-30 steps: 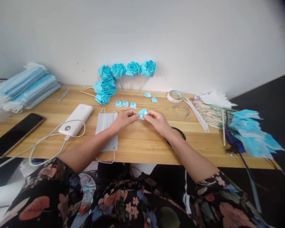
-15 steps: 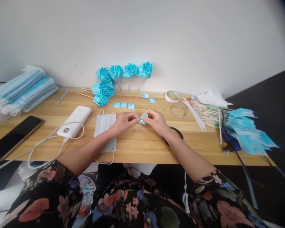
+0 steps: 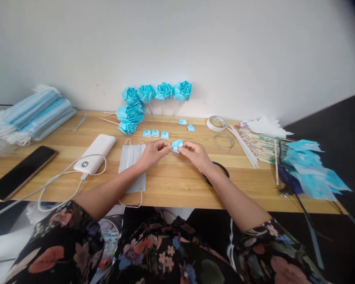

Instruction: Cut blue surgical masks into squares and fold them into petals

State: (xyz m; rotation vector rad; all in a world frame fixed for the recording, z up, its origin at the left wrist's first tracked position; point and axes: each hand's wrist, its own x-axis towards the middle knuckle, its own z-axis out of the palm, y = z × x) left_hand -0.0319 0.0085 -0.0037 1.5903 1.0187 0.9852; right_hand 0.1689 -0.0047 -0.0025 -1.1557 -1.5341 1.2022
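Between my two hands is a small folded blue petal (image 3: 176, 145) with a white patch on its face. My left hand (image 3: 156, 152) pinches its left edge between thumb and fingers. My right hand (image 3: 195, 154) pinches it from the right, thumb in front. Just beyond my hands lie several similar folded pieces: a row with one petal (image 3: 165, 135) at its right end, and two more, including a loose petal (image 3: 191, 127), farther right. Finished blue flowers (image 3: 165, 91) on sticks lean on the wall. Under my left forearm lies a flat face mask (image 3: 132, 157).
To the left are a mask stack (image 3: 44, 112), a white power bank (image 3: 96, 153) with a cable and a phone (image 3: 23, 171). At right are a tape roll (image 3: 216, 123), a wire coil (image 3: 223, 141), wooden sticks (image 3: 260, 145), blue fabric scraps (image 3: 310, 167) and a black ring (image 3: 215, 174).
The petal has turned and shows more of its face between my fingertips. My hands have drawn slightly apart. The whole view has shifted a little down and right.
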